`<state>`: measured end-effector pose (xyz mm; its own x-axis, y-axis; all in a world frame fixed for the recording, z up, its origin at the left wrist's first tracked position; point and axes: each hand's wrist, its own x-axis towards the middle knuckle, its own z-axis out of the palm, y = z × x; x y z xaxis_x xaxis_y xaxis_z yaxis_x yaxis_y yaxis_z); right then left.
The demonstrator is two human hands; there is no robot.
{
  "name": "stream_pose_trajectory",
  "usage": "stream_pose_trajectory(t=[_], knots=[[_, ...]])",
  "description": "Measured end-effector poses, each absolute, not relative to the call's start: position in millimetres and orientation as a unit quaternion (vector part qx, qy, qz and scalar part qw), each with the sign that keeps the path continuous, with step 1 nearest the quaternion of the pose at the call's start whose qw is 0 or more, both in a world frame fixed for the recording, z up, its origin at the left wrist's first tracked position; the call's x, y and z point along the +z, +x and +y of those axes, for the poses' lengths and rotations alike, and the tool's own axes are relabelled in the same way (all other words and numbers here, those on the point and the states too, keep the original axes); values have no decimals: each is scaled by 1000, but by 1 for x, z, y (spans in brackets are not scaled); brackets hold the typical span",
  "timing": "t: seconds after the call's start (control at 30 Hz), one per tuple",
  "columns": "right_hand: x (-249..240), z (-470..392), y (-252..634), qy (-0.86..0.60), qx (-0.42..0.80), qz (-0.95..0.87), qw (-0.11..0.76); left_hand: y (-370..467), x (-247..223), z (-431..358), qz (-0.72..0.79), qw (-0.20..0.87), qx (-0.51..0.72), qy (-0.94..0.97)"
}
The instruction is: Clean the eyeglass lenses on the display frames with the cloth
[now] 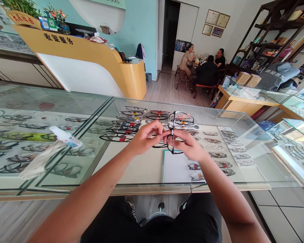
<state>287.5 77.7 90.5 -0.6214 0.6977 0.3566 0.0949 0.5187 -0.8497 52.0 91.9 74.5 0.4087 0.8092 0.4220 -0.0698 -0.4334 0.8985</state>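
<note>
Glass display case (131,172): rows of spectacles (218,155) inside, seen through the top pane; white bottle (66,137) and pale cloth (42,162) lie on top, left section. Black-framed glasses (172,132) are held above the case, right hand (189,145) clamped on them near the bridge. Left hand (147,135) beside it, fingers curled, tips close together — cannot tell whether they grip the frame. Hands and forearms hide part of the rows; bottle label illegible — case cut off at left.

Optical shop: eyeglasses (217,155) filling showcase (142,189)
</note>
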Motion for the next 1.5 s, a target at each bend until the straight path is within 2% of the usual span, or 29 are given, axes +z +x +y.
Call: stream_pose_trajectory(t=[0.3,0.5,0.7,0.87,1.1,1.23,1.37,1.5], knots=[[88,79,289,-249,454,-779,352,51,72,93,244,444,480,716],[91,76,285,-275,371,-803,376,51,74,93,274,392,485,732],[79,82,288,-305,258,-811,429,47,75,99,344,267,529,728],[73,90,295,-343,238,-788,453,26,86,99,380,147,578,707],[71,93,298,-347,215,-789,458,-68,93,54,466,-8,613,638],[72,92,295,-343,218,-795,450,-141,68,35,593,-2,633,498],[71,92,293,-345,227,-793,448,-184,38,36,636,-24,641,429],[67,94,291,-348,229,-786,456,-194,18,49,721,42,540,432]])
